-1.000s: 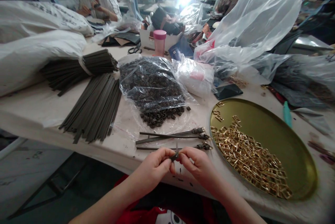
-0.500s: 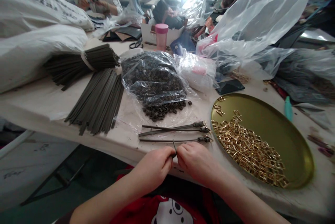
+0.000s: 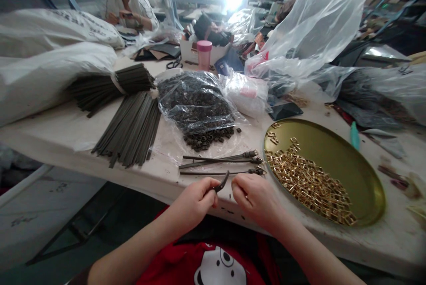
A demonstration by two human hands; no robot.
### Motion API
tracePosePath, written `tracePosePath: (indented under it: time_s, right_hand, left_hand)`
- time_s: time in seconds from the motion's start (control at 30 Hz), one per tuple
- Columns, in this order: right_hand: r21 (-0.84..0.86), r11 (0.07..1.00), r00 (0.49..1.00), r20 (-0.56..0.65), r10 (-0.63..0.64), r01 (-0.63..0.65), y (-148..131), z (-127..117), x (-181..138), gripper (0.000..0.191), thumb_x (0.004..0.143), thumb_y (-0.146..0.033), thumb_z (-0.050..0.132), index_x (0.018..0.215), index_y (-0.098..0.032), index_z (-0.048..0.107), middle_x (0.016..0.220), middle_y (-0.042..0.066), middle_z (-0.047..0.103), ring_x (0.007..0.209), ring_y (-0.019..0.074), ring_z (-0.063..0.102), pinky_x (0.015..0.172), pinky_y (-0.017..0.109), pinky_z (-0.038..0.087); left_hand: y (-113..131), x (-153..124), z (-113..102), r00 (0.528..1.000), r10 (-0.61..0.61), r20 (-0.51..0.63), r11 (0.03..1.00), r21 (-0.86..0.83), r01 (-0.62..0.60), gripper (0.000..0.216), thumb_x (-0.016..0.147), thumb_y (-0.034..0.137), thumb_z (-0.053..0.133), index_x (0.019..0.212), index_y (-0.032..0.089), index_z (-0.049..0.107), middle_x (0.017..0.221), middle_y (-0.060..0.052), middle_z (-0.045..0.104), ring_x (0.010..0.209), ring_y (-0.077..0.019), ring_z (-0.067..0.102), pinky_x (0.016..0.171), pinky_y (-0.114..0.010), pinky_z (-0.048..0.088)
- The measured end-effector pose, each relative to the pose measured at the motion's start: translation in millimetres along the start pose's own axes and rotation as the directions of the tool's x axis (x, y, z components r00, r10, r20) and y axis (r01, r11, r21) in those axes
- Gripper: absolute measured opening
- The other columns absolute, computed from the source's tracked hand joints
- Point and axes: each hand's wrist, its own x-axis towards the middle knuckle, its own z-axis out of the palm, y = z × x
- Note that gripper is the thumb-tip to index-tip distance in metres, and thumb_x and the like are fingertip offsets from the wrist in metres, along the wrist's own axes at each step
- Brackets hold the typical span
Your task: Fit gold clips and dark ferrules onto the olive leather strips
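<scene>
My left hand is closed on a narrow dark strap, whose bent end sticks up past the thumb toward the right. A small gap away, my right hand is closed with its fingers curled inward; whatever it may hold is hidden. Just beyond both hands, several dark straps with buckles lie across the table. Gold buckles are heaped in a round gold tray to the right. Small dark loops spill from a clear plastic bag ahead.
Left of the bag lie fanned loose straps and a tied strap bundle. White sacks cover the far left. A pink-lidded cup, scissors and plastic wrapping stand farther back. Another person sits across the table.
My hands have moved apart from each other. The strap end in my left hand, upright before, now leans to the right. The view has shifted slightly.
</scene>
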Motion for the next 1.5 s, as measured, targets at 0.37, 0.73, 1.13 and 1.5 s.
tracePosePath:
  time_s: [0.37, 0.73, 1.13, 1.5]
  right_hand:
    - [0.026, 0.996, 0.996, -0.024, -0.089, 0.089, -8, 8, -9, 0.011, 0.082, -0.014, 0.051, 0.077, -0.016, 0.060, 0.071, 0.004, 0.066, 0.071, 0.0181, 0.060, 0.065, 0.028, 0.040]
    - [0.196, 0.980, 0.995, 0.099, 0.022, -0.041, -5, 7, -7, 0.020, 0.074, -0.008, 0.049, 0.056, -0.017, 0.050, 0.055, -0.002, 0.054, 0.053, 0.0104, 0.048, 0.050, 0.021, 0.027]
    - [0.195, 0.959, 0.978, 0.074, 0.194, -0.205, -8, 21, 7, 0.015, 0.069, -0.011, 0.047, 0.056, -0.018, 0.049, 0.053, -0.002, 0.051, 0.051, 0.0106, 0.043, 0.049, 0.023, 0.023]
    - [0.227, 0.971, 0.965, 0.263, 0.012, -0.074, -3, 10, 5, 0.012, 0.071, -0.012, 0.047, 0.062, -0.017, 0.053, 0.057, -0.001, 0.055, 0.052, 0.0096, 0.042, 0.048, 0.022, 0.021]
  left_hand:
    - [1, -8, 12, 0.996, 0.024, -0.089, 0.986, 0.165, -0.009, 0.018, 0.082, 0.017, 0.036, 0.084, 0.019, 0.053, 0.077, -0.001, 0.059, 0.074, -0.0159, 0.054, 0.065, -0.025, 0.036]
    - [2, -8, 15, 0.999, 0.030, -0.022, 0.982, 0.188, -0.025, 0.017, 0.082, 0.016, 0.035, 0.074, 0.019, 0.050, 0.070, 0.000, 0.055, 0.068, -0.0149, 0.052, 0.059, -0.023, 0.034]
    - [-16, 9, 12, 0.997, -0.067, -0.047, 0.998, -0.022, 0.066, 0.018, 0.076, 0.014, 0.036, 0.078, 0.016, 0.053, 0.065, 0.003, 0.053, 0.065, -0.0119, 0.050, 0.061, -0.022, 0.038]
    - [-16, 11, 0, 0.992, -0.091, 0.086, 0.996, 0.031, 0.089, 0.019, 0.075, 0.026, 0.048, 0.078, 0.015, 0.063, 0.074, 0.000, 0.064, 0.071, -0.0149, 0.055, 0.064, -0.022, 0.040]
